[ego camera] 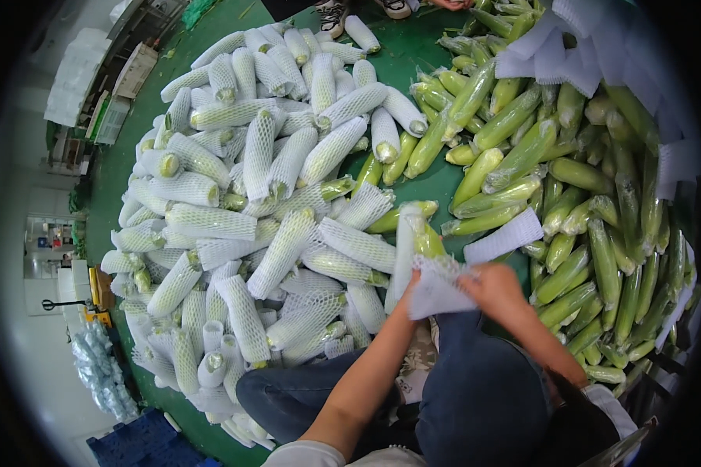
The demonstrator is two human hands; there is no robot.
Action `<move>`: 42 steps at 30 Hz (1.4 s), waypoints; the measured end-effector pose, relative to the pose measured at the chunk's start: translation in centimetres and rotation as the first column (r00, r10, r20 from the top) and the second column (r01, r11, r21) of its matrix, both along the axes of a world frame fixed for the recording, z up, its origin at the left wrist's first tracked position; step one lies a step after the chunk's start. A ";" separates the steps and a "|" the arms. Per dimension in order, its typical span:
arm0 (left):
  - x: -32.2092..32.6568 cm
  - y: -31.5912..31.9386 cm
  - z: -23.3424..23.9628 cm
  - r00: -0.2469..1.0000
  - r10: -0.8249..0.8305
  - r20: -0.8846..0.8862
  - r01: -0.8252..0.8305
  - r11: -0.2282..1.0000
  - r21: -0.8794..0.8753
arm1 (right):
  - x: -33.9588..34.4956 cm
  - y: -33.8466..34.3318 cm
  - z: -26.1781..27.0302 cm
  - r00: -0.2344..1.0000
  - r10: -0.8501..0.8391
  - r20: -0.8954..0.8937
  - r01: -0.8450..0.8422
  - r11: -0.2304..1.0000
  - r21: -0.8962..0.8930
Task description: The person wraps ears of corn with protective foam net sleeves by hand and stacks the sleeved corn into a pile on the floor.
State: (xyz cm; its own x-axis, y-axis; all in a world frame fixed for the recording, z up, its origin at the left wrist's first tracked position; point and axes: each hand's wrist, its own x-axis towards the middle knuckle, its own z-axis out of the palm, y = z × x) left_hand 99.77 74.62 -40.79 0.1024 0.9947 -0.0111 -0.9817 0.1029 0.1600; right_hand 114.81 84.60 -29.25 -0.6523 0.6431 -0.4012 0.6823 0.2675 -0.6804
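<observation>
A film-wrapped green ear of corn stands tilted up in front of my knees. Its lower end is inside a white foam net sleeve. My left hand is at the left side of the sleeve, mostly hidden behind it, and appears to hold the ear from there. With bent fingers, my right hand grips the right edge of the sleeve. Another white foam sleeve stands just left of the ear. A loose foam sleeve lies beyond my right hand.
Sleeved ears form a large pile on the green floor at left. Film-wrapped ears are heaped at right, with foam sleeves on top. Another person's shoes show at the far edge. A blue pallet lies lower left.
</observation>
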 end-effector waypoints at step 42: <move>-0.8 -9.3 5.0 0.676 -0.158 -0.719 -0.575 0.498 -0.650 | 0.9 0.0 -6.1 0.981 0.150 -0.119 -0.020 0.699 0.715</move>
